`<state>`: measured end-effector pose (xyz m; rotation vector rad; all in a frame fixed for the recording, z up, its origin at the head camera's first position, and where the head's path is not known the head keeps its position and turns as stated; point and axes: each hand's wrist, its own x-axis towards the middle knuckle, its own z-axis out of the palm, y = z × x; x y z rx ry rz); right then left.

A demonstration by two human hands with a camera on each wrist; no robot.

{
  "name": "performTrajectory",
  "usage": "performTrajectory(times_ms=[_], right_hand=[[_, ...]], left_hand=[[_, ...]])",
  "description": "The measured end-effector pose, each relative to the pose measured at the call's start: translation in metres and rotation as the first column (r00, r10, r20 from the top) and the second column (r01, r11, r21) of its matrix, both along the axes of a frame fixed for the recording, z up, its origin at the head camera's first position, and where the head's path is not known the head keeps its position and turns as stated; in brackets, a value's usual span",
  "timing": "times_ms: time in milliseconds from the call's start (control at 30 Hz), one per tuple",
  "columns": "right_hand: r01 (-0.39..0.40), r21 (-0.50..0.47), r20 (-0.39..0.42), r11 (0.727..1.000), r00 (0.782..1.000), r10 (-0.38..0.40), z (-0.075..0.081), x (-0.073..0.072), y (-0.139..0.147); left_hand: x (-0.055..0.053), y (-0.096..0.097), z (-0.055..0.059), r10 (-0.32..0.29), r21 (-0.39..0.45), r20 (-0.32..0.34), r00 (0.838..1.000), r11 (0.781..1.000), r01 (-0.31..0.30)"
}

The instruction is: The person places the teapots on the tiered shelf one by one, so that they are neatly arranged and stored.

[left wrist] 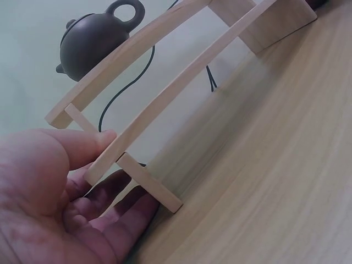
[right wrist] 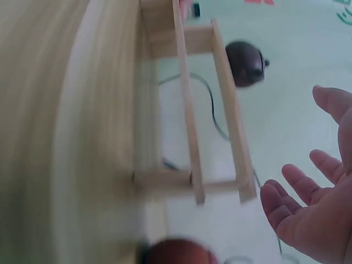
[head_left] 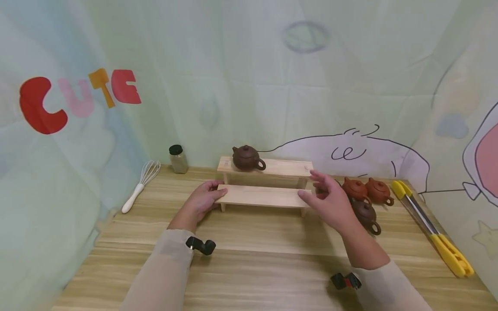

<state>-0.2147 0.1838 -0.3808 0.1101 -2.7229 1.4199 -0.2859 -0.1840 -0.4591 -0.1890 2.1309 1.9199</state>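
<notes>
A pale wooden two-step stand [head_left: 264, 196] stands near the back of the table. My left hand [head_left: 201, 199] pinches the left end of its lower step [left wrist: 181, 82], thumb on top and fingers beneath. At the right end my right hand [head_left: 330, 203] is raised, fingers spread and loosely bent; in the right wrist view the hand [right wrist: 313, 203] holds nothing and looks apart from the wood. One dark brown teapot [head_left: 246, 158] sits on the upper step, handle to the right. Something dark, perhaps another teapot, is mostly hidden behind my right fingers.
Right of my right hand are two reddish teapots [head_left: 355, 188] and a dark teapot [head_left: 365, 212]. Yellow-tipped tongs [head_left: 424, 218] lie along the right edge. At left are a whisk [head_left: 141, 185] and a black-lidded jar [head_left: 178, 160]. Printed cloth walls enclose the table.
</notes>
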Motion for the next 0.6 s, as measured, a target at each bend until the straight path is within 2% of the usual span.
performTrajectory(times_ms=[233, 600], right_hand=[[0.055, 0.030, 0.033, 0.998, 0.998, -0.056, -0.014, 0.012, 0.049], [0.202, 0.104, -0.011, 0.974, 0.979, -0.202, -0.030, 0.015, 0.122]], left_hand=[[0.003, 0.000, 0.001, -0.013, -0.005, -0.007, 1.000, 1.000, 0.013], [0.002, 0.000, 0.001, -0.003, -0.003, -0.010, 1.000, 1.000, 0.002]])
